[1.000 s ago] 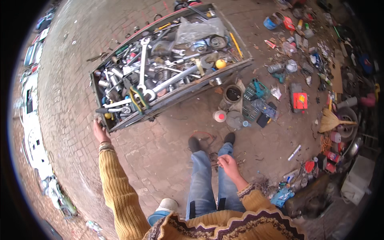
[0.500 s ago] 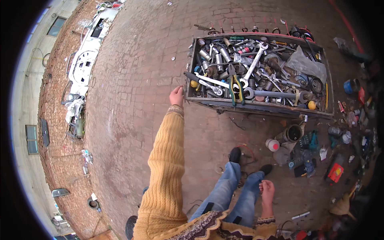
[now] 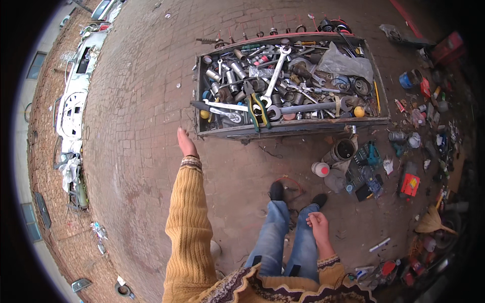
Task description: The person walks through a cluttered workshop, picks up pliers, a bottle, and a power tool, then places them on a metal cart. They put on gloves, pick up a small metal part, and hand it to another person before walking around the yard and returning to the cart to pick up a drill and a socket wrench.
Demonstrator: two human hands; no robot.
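Tool tray, heaped with wrenches and sockets, lies ahead and to the right of the left hand, its long axis crosswise. That hand's grip is released and empty, fingers extended, nearer the tray; the right hand hangs loosely curled, empty, by the thigh.

Soft, even daylight fills the scene, with no single bright source and no hard shadows; only a faint, diffuse shade sits under the long, rusty metal tray heaped with steel wrenches and sockets. The wrenches in that tray give off mild, pale glints rather than glare. Focus is sharp at the tray and on the reddish brick paving just beside it. Well away from the tray, toward the rim, straight brick courses bend strongly, detail smears, and the picture ends in a black circular border.
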